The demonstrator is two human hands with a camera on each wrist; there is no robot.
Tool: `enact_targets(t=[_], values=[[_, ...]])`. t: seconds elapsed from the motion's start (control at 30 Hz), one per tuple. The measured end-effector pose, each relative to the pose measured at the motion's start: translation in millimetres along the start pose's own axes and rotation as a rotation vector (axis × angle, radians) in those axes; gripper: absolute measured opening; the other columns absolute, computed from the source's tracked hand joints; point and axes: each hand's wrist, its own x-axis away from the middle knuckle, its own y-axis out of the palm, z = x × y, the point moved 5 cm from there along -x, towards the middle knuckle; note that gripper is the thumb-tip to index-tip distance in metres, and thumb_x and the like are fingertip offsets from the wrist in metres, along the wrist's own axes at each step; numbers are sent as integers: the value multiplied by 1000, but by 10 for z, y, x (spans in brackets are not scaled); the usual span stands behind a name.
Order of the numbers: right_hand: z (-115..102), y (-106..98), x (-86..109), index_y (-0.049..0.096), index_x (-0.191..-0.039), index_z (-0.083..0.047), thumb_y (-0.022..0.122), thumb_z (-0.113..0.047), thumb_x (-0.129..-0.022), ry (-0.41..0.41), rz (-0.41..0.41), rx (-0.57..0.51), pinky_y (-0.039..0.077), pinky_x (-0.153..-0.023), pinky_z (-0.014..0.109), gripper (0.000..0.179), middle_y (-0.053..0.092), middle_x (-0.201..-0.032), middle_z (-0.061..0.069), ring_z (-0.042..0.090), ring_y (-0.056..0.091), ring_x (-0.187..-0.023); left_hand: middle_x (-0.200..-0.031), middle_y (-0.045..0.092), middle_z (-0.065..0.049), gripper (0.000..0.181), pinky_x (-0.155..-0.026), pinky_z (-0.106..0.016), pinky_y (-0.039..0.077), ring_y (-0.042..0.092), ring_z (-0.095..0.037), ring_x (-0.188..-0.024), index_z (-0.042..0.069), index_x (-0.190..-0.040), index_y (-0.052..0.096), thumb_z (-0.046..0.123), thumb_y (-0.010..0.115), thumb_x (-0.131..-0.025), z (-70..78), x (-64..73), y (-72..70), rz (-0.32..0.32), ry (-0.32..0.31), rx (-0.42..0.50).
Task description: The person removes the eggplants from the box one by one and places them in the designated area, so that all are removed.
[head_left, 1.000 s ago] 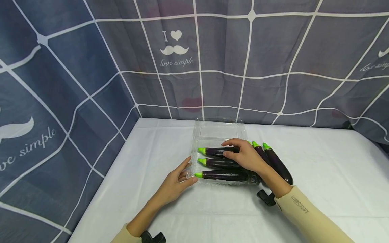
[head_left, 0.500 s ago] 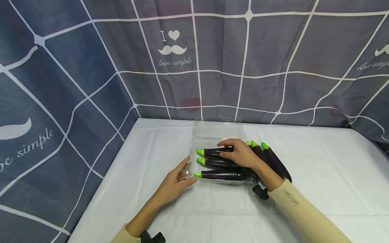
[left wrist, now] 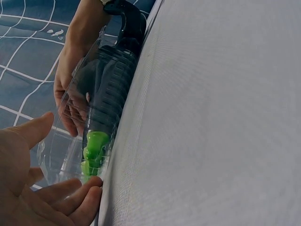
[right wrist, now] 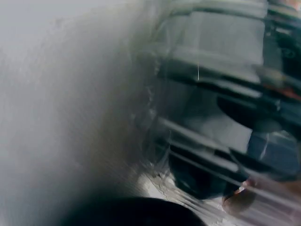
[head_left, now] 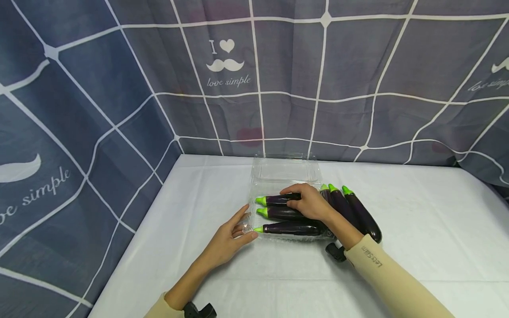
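A clear plastic clamshell box (head_left: 287, 180) lies with its lid raised at the back. Inside, three dark purple eggplants with green stem ends lie crosswise: a back eggplant (head_left: 279, 200), a middle eggplant (head_left: 285, 214) and a front eggplant (head_left: 293, 229). My right hand (head_left: 312, 204) holds the back eggplant from above, thumb on its near side and fingers across its far side. At the box's left end, my left hand (head_left: 226, 242) rests with thumb and fingers spread. In the left wrist view its fingertips (left wrist: 91, 183) touch the clear end wall.
Right of the box, more eggplants (head_left: 361, 214) lie side by side on the white tablecloth (head_left: 429, 212), partly behind my right forearm. A grey checked curtain (head_left: 290, 115) stands behind the table and on its left. The right wrist view is blurred.
My right hand has shifted left along the back eggplant, which has moved slightly toward the front. The left hand stays at the box's end. The head view has shifted slightly.
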Motion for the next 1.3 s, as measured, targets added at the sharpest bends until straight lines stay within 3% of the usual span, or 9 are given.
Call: enact_targets(t=[0.8, 1.3], values=[[11, 42, -5, 66, -126, 0, 68, 1, -90, 37, 78, 71, 44, -102, 53, 36, 66, -122, 15, 36, 55, -121, -151, 40, -19, 81, -104, -33, 45, 51, -32, -128, 17, -157, 28, 27, 74, -91, -43, -4, -2, -15, -10, 0], [-169, -69, 36, 67, -126, -2, 70, -4, -92, -83, 154, 83, 47, -97, 52, 35, 66, -123, 11, 32, 56, -116, -150, 40, -19, 81, -103, -32, 46, 51, -33, -128, 17, -157, 28, 26, 73, -92, -35, 5, -8, -18, 3, -7]])
